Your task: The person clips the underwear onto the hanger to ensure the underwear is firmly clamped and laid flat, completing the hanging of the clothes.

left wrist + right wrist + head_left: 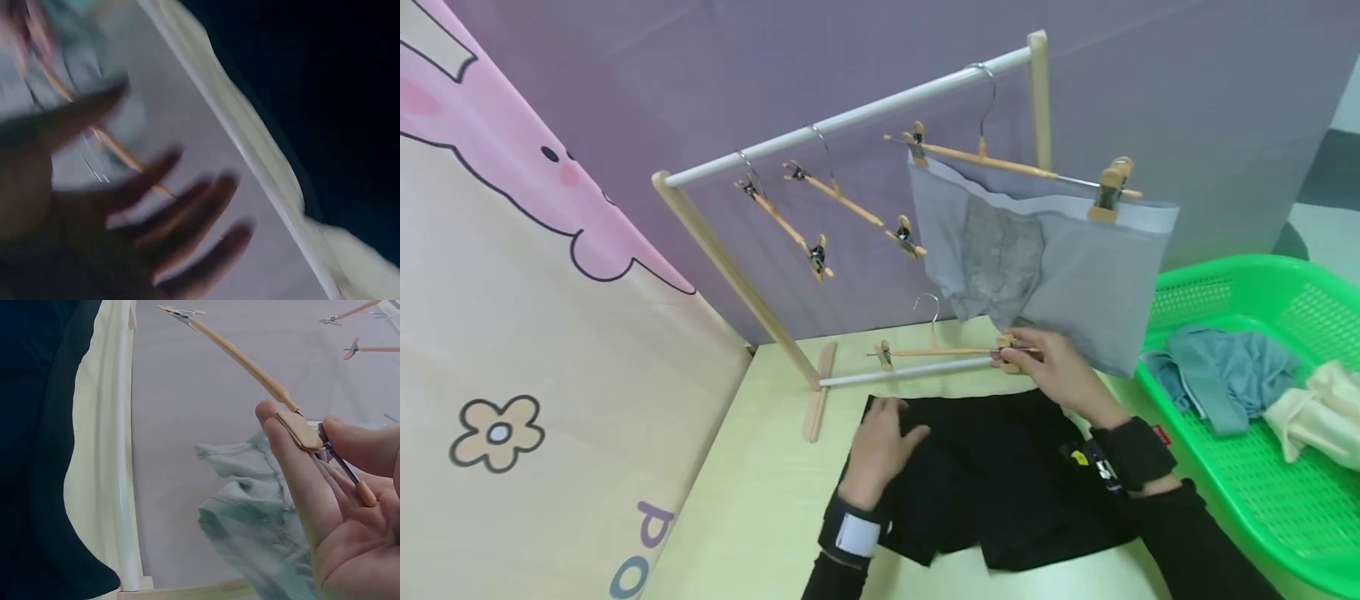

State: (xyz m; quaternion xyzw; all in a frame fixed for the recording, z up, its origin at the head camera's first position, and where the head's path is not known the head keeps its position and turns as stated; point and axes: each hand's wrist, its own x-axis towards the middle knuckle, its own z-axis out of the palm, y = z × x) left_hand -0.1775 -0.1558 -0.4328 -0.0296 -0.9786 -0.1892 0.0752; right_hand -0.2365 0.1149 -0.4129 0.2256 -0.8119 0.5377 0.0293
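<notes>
Just above the table, my right hand pinches the clip at one end of a wooden clip hanger. In the right wrist view the thumb and fingers grip that clip, and the hanger's bar slants away. Black shorts lie spread on the table beneath both hands. Over their left side hovers my left hand, fingers loosely extended and holding nothing; whether it touches the cloth I cannot tell. In the left wrist view its fingers are spread and blurred.
A rack with a white top rail stands behind. From it hang grey boxer briefs on a hanger and two bare clip hangers. At the right, a green basket holds teal cloth and cream cloth.
</notes>
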